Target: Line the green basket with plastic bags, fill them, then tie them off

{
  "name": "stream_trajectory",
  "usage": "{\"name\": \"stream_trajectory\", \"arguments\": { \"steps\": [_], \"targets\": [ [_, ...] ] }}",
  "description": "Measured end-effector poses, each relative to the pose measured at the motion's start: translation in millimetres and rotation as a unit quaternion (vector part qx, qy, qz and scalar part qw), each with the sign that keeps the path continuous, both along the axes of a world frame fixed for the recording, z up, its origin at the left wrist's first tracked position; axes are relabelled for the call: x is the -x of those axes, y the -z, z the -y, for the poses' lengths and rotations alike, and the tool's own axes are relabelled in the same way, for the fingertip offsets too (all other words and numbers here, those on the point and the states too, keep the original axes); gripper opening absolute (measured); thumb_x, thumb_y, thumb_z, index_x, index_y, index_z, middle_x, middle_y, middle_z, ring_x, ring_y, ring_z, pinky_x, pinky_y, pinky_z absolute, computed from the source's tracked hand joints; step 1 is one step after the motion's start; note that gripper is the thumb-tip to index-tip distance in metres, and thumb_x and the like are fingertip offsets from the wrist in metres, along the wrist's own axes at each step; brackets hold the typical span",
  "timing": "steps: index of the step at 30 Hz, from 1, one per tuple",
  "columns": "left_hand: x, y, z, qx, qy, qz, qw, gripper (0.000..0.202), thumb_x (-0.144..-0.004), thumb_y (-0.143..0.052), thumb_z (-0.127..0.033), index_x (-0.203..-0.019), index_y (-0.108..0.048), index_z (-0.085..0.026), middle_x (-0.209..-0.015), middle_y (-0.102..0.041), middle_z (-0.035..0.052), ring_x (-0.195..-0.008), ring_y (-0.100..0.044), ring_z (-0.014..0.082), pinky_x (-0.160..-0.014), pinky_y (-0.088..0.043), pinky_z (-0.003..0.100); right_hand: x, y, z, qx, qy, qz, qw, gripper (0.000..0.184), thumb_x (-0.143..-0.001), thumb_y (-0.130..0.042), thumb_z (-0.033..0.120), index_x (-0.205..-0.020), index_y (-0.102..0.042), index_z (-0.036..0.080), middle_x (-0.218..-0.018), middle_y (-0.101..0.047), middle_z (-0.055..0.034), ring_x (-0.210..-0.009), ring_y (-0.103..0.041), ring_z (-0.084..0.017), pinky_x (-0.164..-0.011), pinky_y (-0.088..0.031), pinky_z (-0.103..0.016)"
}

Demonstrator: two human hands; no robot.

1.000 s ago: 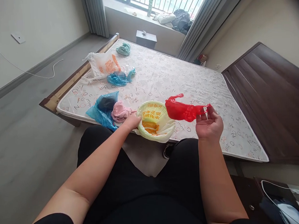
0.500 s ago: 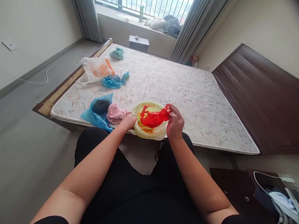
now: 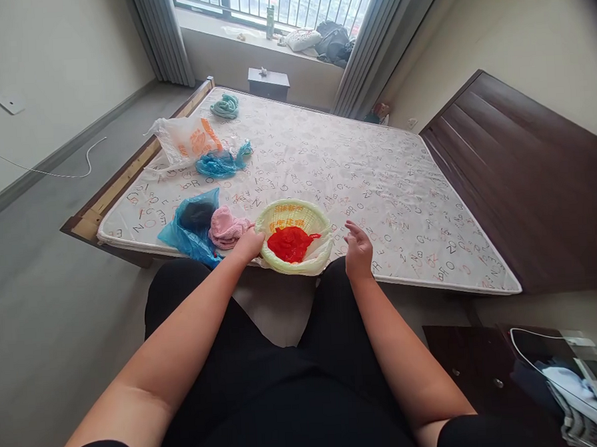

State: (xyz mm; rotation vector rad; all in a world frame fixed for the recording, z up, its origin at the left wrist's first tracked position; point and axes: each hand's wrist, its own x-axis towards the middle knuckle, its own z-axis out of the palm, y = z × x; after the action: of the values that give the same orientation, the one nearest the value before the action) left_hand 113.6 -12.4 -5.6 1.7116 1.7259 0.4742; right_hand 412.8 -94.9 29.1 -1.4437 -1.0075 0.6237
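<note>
My left hand (image 3: 250, 245) grips the left rim of a round basket (image 3: 323, 252) lined with a pale yellow-green plastic bag that has orange print. Inside the basket lies a crumpled red plastic bag (image 3: 290, 244). To the right of the rim, apart from it, my right hand (image 3: 358, 248) is held up with nothing in it and its fingers apart, partly curled. Just left of my left hand are a pink towel (image 3: 225, 227) and a blue plastic bag (image 3: 186, 233) with something dark inside.
Farther back on the mattress (image 3: 376, 173) lie another blue plastic bag (image 3: 218, 163), a white bag with orange print (image 3: 184, 139) and a coiled teal cloth (image 3: 226, 106). A dark headboard (image 3: 521, 185) rises at the right. A nightstand (image 3: 466, 358) stands at the lower right.
My right hand has let go of the red plastic bag, which now rests in the basket, and has drawn away to the right. My left hand stays on the rim.
</note>
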Motion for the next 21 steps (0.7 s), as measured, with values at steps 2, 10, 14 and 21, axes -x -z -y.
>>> {"name": "stream_trajectory", "arguments": {
  "steps": [2, 10, 14, 21],
  "targets": [
    [0, 1.6, -1, 0.019, -0.027, 0.035, 0.999, 0.043, -0.092, -0.05, -0.021, -0.13, -0.07, -0.011, -0.124, -0.076, 0.0183, -0.116, -0.073, 0.0295, -0.099, -0.055, 0.033, -6, 9.4, -5, 0.058, 0.049, -0.114, 0.991, 0.03, -0.092, -0.054, 0.035, -0.117, -0.069, 0.026, -0.144, -0.065, -0.0065, -0.138, -0.059, -0.022, -0.106, -0.054, -0.04],
    [3, 4.6, 0, 0.032, -0.041, 0.092, 0.994, 0.038, -0.093, -0.049, -0.02, -0.122, -0.071, -0.01, -0.115, -0.078, 0.0166, -0.11, -0.073, 0.0276, -0.1, -0.055, 0.034, -8, 20.2, -28, 0.191, 0.067, -0.334, 0.921, 0.015, -0.098, -0.052, 0.036, -0.107, -0.061, 0.027, -0.136, -0.067, -0.0052, -0.114, -0.069, -0.018, -0.077, -0.061, -0.029],
    [4, 6.1, 0, 0.032, -0.037, 0.099, 0.994, 0.037, -0.092, -0.048, -0.021, -0.121, -0.07, -0.01, -0.11, -0.078, 0.0149, -0.114, -0.072, 0.0268, -0.102, -0.054, 0.032, 3, 20.4, -29, 0.252, 0.004, -0.343, 0.905, 0.013, -0.1, -0.052, 0.03, -0.101, -0.063, 0.024, -0.106, -0.074, -0.0037, -0.082, -0.07, -0.014, -0.063, -0.058, -0.025],
    [2, 3.7, 0, 0.025, -0.037, 0.098, 0.994, 0.04, -0.093, -0.048, -0.02, -0.125, -0.069, -0.009, -0.127, -0.074, 0.0175, -0.121, -0.069, 0.0268, -0.108, -0.051, 0.033, 10, 21.2, -27, 0.309, -0.008, -0.338, 0.889, 0.013, -0.103, -0.051, 0.027, -0.099, -0.063, 0.024, -0.086, -0.072, -0.0009, -0.069, -0.067, -0.014, -0.06, -0.059, -0.026]
  ]
}}
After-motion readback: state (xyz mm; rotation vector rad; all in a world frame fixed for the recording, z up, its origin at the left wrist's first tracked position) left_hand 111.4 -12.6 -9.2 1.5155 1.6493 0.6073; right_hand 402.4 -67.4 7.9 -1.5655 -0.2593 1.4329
